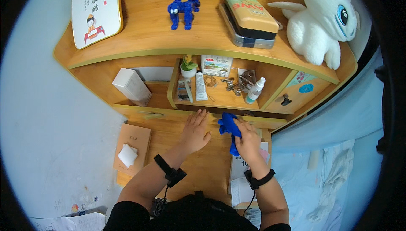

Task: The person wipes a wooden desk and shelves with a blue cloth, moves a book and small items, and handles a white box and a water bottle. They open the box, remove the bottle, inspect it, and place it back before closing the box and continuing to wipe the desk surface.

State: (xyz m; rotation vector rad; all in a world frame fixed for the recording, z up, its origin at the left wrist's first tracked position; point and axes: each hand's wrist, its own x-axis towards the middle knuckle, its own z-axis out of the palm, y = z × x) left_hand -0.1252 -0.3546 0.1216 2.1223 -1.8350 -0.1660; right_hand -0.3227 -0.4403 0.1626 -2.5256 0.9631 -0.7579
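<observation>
My right hand (pixel 249 139) grips a crumpled blue cloth (pixel 230 124), which hangs below the fingers and touches or nearly touches the drawer front (pixel 177 114). My left hand (pixel 195 132) holds nothing. Its fingers are stretched out with the thumb apart, and the fingertips rest at or just over the top edge of the drawer front. A dark gap shows behind that edge, so the drawer stands slightly pulled out. What lies inside it is mostly hidden. Each wrist wears a black strap with a small device and a cable.
Above the drawer, a cubby holds a potted plant (pixel 189 67), a white tube (pixel 200 86), metal clips (pixel 233 86) and a spray bottle (pixel 255 90). A white box (pixel 132 86) stands left. Books (pixel 240 174) lie right; a brown notebook (pixel 133 139) carries white tissue (pixel 127 155).
</observation>
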